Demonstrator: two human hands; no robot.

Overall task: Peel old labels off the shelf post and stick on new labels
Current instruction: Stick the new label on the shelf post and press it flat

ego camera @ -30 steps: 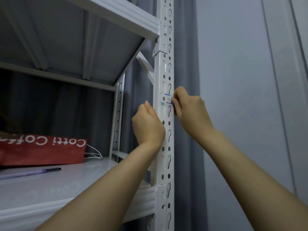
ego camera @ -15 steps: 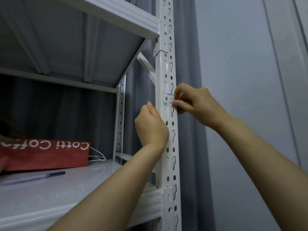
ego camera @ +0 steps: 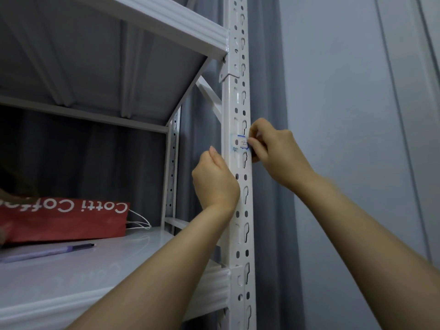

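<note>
The shelf post (ego camera: 241, 194) is white, patterned down its length with columns of dark keyhole slots and round holes. The label (ego camera: 242, 143) on it is white with thin blue lines at top and bottom. On the white shelf (ego camera: 83, 277) at left, the bag (ego camera: 62, 222) is red with white lettering and the pen (ego camera: 47, 253) is lilac with a dark tip. The far curtain (ego camera: 269, 91) is grey-blue and the wall (ego camera: 345, 91) at right is pale bluish grey.

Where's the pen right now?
In the head view, the pen lies on the lower shelf at the far left, just in front of the red paper bag.
</note>
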